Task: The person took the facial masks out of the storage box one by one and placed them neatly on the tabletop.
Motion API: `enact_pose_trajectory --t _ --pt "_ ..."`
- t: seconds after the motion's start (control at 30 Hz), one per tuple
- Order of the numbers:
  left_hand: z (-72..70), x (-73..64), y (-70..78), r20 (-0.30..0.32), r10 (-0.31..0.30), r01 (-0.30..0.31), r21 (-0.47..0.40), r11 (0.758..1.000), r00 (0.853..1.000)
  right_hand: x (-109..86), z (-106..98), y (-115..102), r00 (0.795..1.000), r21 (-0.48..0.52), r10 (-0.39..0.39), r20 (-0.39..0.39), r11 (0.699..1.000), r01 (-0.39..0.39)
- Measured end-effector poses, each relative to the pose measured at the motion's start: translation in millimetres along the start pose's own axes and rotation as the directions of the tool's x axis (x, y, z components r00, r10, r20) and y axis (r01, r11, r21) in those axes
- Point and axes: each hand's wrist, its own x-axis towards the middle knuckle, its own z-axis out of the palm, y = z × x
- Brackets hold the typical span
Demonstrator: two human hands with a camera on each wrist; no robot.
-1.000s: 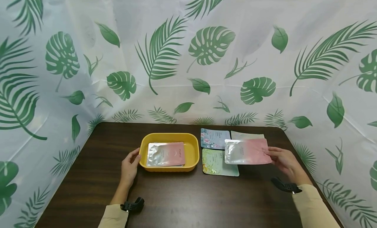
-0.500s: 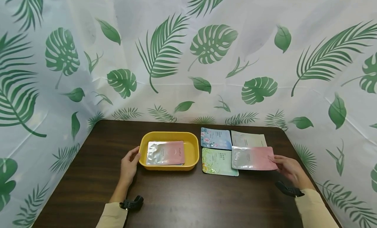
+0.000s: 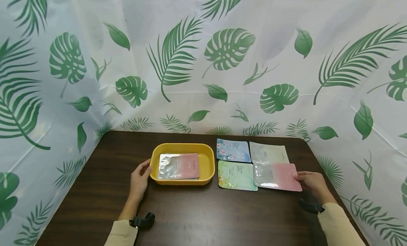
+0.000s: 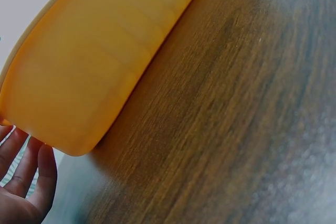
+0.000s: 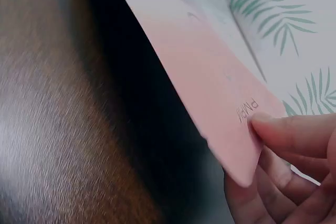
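My right hand [image 3: 312, 183] pinches the right end of a pink-and-silver sheet mask packet [image 3: 277, 176] between thumb and fingers. In the right wrist view the thumb lies on top of the pink packet [image 5: 210, 72] and the fingers are beneath it. Its far edge overlaps the lower part of a pale green packet [image 3: 268, 152]. With its fingertips, my left hand [image 3: 140, 178] touches the left end of a yellow plastic tray [image 3: 208, 168]. The left wrist view shows several fingers [image 4: 46, 174] against the outer wall of that tray [image 4: 100, 61].
Inside the tray lies another pink-and-silver packet [image 3: 181, 166], with a blue edge peeking out below. Right of the tray are a blue floral packet [image 3: 233, 150] and a green floral packet [image 3: 237, 175]. A leaf-print cloth [image 3: 197, 62] hangs behind the dark wooden table [image 3: 203, 214].
My right hand has brought the pink packet toward me, slightly right and down toward the table, uncovering more of the pale green packet. My left hand stays at the tray.
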Motion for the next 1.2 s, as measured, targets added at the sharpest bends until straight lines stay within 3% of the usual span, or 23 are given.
enact_pose_trajectory --t 0.17,0.33,0.43,0.57,0.67,0.83,1.03,1.2 --pt "-0.3 -0.8 0.8 0.002 -0.002 0.002 -0.002 1.000 1.000 -2.7 4 -2 0.996 -0.120 -0.027 -0.082 0.993 0.017" --pt "0.4 -1.0 -0.6 0.005 0.007 -0.007 0.002 1.000 1.000 -7.3 3 -5 0.994 -0.171 -0.012 -0.111 0.985 -0.007" --pt "0.7 -1.2 -1.5 0.004 0.004 -0.004 0.004 1.000 1.000 -12.0 1 -10 0.991 -0.305 -0.036 -0.130 0.952 -0.006" --pt "0.2 -0.9 -2.5 -0.004 0.007 -0.007 -0.005 1.000 1.000 -17.7 2 -24 0.987 -0.473 -0.078 -0.141 0.881 0.002" --pt "-0.2 -0.7 -3.2 -0.006 0.011 -0.011 -0.007 1.000 1.000 -17.8 4 -38 0.989 -0.418 -0.074 -0.128 0.908 0.014" --pt "-0.4 -2.5 -3.9 0.003 -0.002 0.002 0.014 1.000 1.000 -14.6 12 -61 0.997 -0.232 -0.057 -0.050 0.972 0.044" --pt "0.1 -4.6 -3.5 0.002 -0.008 0.008 0.001 1.000 1.000 -15.6 27 -88 0.994 -0.127 -0.072 0.085 0.988 0.083" --pt "0.0 -2.0 -1.9 -0.008 0.012 -0.012 -0.004 1.000 1.000 -13.0 41 -109 0.983 -0.073 -0.112 0.145 0.990 0.124"
